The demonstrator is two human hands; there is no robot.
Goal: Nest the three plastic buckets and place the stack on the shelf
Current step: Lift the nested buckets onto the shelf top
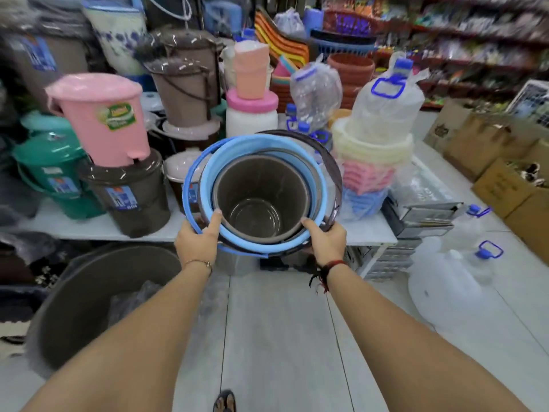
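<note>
Buckets (261,200) are already nested: a brown one sits innermost, a blue rim (205,185) rings it, and a darker rim shows outside that on the far and right side, so three shells can be counted, though the outermost is only partly seen. A blue bail (187,176) hangs loose on the left of the stack and a dark bail (334,171) arcs over the right. The stack is held in the air, tipped so that its mouth faces the camera, in front of the white shelf (371,233) and just above its front edge; it is not resting on anything that can be seen.

The near rim is gripped from both sides. The left hand (199,242) is closed on the rim, thumb laid over the blue edge into the mouth, the other fingers hidden beneath. The right hand (325,240) is likewise clamped on the rim, thumb on top, fingers tucked under the stack.

Nesting is judged done; placing is what remains. The shelf is crowded: a brown bin (130,191) with a pink bin (104,120) on it stands to the left, and piled baskets (371,162) under bagged bottles stand to the right. The gap between them, directly behind the stack, appears to be the likely spot, but whether it is wide enough cannot be told, since the stack hides it
</note>
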